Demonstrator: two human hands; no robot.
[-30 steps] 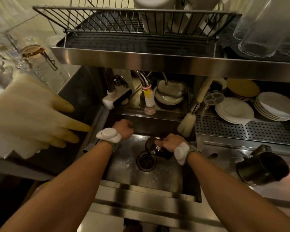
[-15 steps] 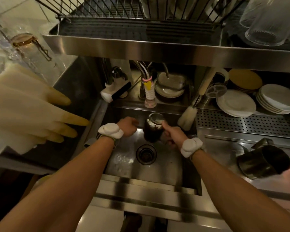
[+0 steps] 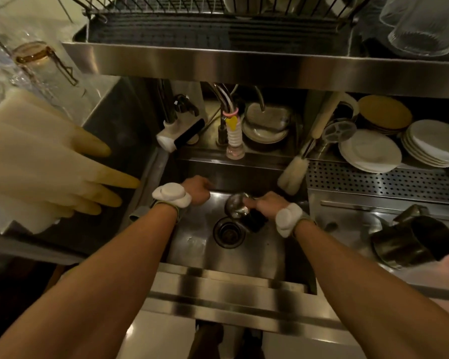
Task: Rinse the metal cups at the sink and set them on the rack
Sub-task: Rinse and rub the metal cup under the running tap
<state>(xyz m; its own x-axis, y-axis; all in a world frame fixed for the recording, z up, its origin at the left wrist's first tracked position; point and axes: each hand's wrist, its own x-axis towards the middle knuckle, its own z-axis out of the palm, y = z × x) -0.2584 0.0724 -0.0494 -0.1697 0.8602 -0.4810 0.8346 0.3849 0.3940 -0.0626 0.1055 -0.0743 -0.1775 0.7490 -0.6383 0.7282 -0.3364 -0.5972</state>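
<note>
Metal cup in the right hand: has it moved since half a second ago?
Yes. The metal cup has dropped from below the spout back toward the drain.

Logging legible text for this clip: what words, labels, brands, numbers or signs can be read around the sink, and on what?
No text can be read in this frame.
On the metal cup gripped by the right hand: no marking shows.
On the yellow piece on the tap hose: nothing legible.
On the white tap attachment: nothing legible.
On the glass jar: no label visible.
</note>
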